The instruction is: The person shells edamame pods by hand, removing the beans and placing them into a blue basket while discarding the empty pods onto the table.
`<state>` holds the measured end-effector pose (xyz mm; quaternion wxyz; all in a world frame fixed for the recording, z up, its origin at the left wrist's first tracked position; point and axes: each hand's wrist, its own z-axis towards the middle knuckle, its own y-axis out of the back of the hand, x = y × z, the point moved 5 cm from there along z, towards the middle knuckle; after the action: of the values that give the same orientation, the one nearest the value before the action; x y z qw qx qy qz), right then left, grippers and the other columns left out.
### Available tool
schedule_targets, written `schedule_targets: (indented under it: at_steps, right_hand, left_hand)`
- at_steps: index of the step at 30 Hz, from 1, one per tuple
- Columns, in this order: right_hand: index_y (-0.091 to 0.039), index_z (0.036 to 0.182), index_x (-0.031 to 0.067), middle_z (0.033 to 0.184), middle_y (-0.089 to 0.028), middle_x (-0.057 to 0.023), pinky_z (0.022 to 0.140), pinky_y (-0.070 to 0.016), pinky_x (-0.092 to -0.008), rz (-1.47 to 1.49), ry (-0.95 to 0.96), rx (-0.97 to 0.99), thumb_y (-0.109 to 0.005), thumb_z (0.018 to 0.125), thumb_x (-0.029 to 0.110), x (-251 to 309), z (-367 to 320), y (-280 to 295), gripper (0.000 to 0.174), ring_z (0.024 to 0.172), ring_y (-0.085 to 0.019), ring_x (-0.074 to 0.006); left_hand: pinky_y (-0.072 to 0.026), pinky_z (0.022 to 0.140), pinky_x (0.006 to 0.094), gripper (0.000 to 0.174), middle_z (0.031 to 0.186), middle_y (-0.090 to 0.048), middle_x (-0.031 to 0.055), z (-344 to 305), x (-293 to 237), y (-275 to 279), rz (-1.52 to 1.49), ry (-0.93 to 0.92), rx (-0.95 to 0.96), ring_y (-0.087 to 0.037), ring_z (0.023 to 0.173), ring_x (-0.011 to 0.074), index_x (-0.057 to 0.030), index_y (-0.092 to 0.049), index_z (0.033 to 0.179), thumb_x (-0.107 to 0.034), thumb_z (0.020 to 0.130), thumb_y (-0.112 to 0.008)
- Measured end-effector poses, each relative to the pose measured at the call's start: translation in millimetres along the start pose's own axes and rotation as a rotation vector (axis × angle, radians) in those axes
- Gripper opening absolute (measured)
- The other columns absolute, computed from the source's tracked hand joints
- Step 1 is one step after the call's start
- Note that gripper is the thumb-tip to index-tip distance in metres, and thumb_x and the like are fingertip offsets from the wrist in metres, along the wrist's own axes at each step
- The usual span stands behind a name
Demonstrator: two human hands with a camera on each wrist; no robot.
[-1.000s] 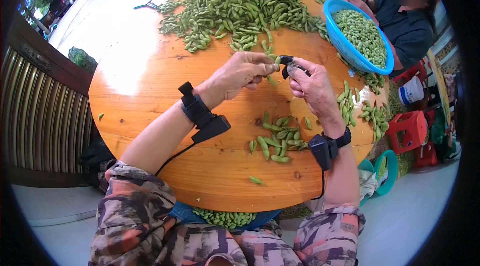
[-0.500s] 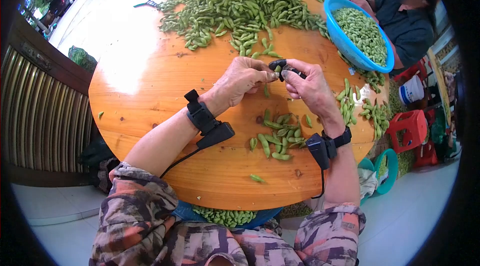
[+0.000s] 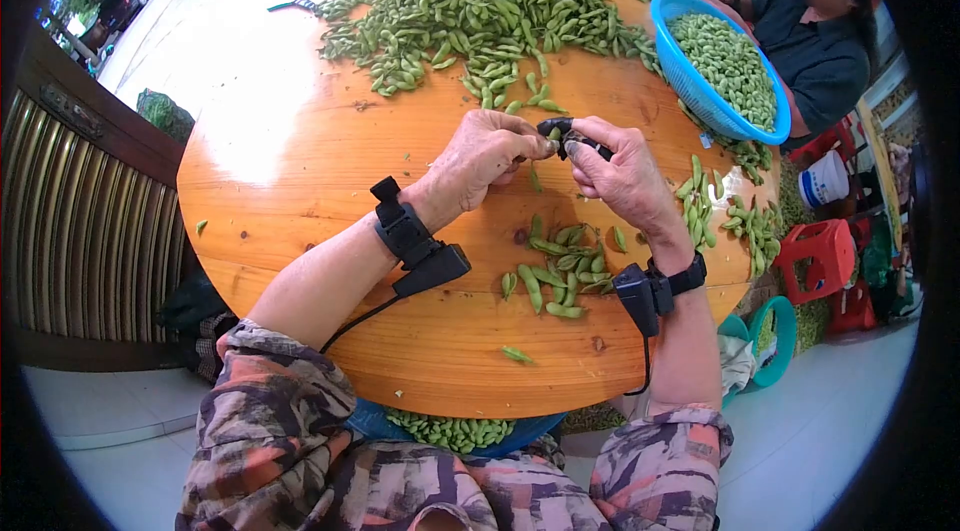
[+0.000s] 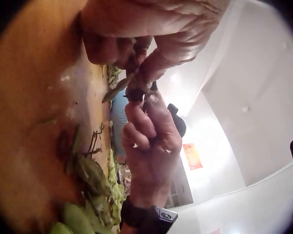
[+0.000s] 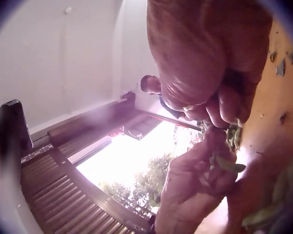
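My left hand (image 3: pixel 485 153) pinches a green soybean pod (image 5: pixel 229 165) between thumb and fingers; its free end sticks out below the fingertips in the right wrist view. Facing it, my right hand (image 3: pixel 625 166) holds a small black tool (image 3: pixel 592 144) whose black end (image 3: pixel 554 125) curves around the pod's tip. Fingers cover much of this tool, so I cannot tell its exact kind. Both hands meet above the wooden table (image 3: pixel 330 271). Below them lies a small group of pods (image 3: pixel 568 266), and beyond them a large heap of pods (image 3: pixel 480 11).
A blue basket (image 3: pixel 685 66) full of pods stands at the table's right edge, near a seated person (image 3: pixel 820 41). More pods (image 3: pixel 752 231) lie along the right rim. Under the table's front edge, a blue container (image 3: pixel 370 421) holds pods. A red stool (image 3: pixel 815 256) stands at right.
The right hand has come left and the two hands' fingertips have drawn together, the black tool now around the pod's tip. Over the last half second the hands have stayed nearly still.
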<state>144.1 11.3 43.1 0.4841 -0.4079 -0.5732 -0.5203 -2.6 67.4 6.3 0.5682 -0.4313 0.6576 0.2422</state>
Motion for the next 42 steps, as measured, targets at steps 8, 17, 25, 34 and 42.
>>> schedule_targets:
  at_steps: [8, 17, 25, 34, 42]
  right_hand:
    - [-0.06, 0.112, -0.0041, 0.077, -0.054, 0.0008, 0.05, -0.043, -0.0195, 0.021, -0.029, 0.036, -0.052, 0.092, 0.007, 1, -1, -1, 0.024, 0.06, -0.049, -0.0035]
    - [-0.06, 0.113, -0.0032, 0.07, -0.051, 0.0024, 0.049, -0.0404, -0.0184, 0.051, -0.035, 0.042, -0.052, 0.093, 0.007, 3, -1, 1, 0.024, 0.058, -0.046, -0.0031]
    - [-0.06, 0.112, -0.0031, 0.068, -0.047, 0.0048, 0.046, -0.0323, -0.0174, 0.488, -0.032, 0.16, -0.053, 0.091, 0.005, -4, 0, 4, 0.024, 0.055, -0.038, -0.0018]
    - [-0.064, 0.099, -0.0028, 0.07, -0.054, -0.0029, 0.05, -0.0427, -0.0262, -0.24, 0.146, -0.189, -0.053, 0.087, 0.005, -5, 3, -2, 0.018, 0.057, -0.05, -0.0069]
    - [-0.062, 0.091, -0.0041, 0.067, -0.053, 0.0004, 0.049, -0.0425, -0.0227, 0.236, -0.078, -0.058, -0.05, 0.086, 0.002, -4, -1, -11, 0.015, 0.055, -0.047, -0.0046]
  left_hand:
    - [-0.0245, 0.043, 0.0205, 0.012, 0.061, -0.049, -0.0023, -3, -3, 0, 0.032, 0.018, -0.017, -0.036, 0.048, 0.0038, 0.0032, -0.063, 0.082, -0.009, 0.081, -0.063]
    - [-0.0247, 0.043, 0.021, 0.012, 0.063, -0.051, -0.0026, 1, 4, 1, -0.06, 0.008, 0.048, -0.035, 0.048, 0.0034, -0.0013, -0.063, 0.079, -0.011, 0.084, -0.066]
    - [-0.0239, 0.042, 0.0214, 0.012, 0.062, -0.047, -0.0071, -7, 8, -10, -0.351, 0.047, 0.182, -0.029, 0.046, 0.0029, -0.0076, -0.062, 0.08, -0.016, 0.087, -0.066]
    - [-0.0258, 0.042, 0.0188, 0.025, 0.063, -0.049, -0.0047, -4, 1, -13, 0.018, -0.003, 0.005, -0.035, 0.048, 0.0023, -0.0022, -0.059, 0.092, -0.026, 0.089, -0.066]
    - [-0.0372, 0.045, 0.0226, 0.033, 0.065, -0.057, 0.0014, -5, -14, -13, 0.388, -0.183, 0.045, -0.046, 0.051, 0.0063, 0.0007, -0.059, 0.087, -0.032, 0.094, -0.056]
